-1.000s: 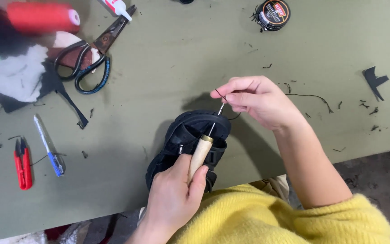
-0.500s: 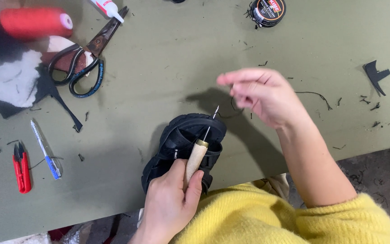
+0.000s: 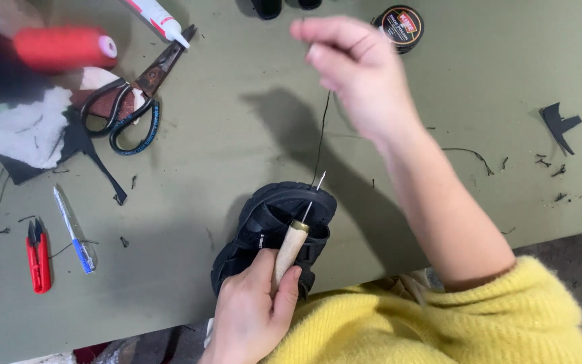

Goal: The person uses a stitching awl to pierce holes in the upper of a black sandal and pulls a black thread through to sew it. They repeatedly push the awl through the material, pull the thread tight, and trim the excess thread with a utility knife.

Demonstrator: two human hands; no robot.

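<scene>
A small black sandal (image 3: 274, 232) lies at the near edge of the olive-green table (image 3: 237, 114). My left hand (image 3: 254, 307) grips a wooden-handled awl (image 3: 292, 246) against the sandal, its metal needle poking up past the sole's rim. My right hand (image 3: 355, 71) is raised high above the table and pinches a black thread (image 3: 322, 138) that runs taut down to the awl's tip. My yellow sleeve covers the lower right.
Large black-handled scissors (image 3: 129, 111), a red thread spool (image 3: 62, 48), a white tube (image 3: 159, 19), a round black tin (image 3: 400, 27), red snips (image 3: 37, 256), a blue pen (image 3: 73, 230), white and black fabric scraps (image 3: 15, 128) and thread offcuts lie around.
My right hand has risen from beside the awl's tip, up and away over the table, drawing the black thread out long. My left hand keeps the awl on the sandal.
</scene>
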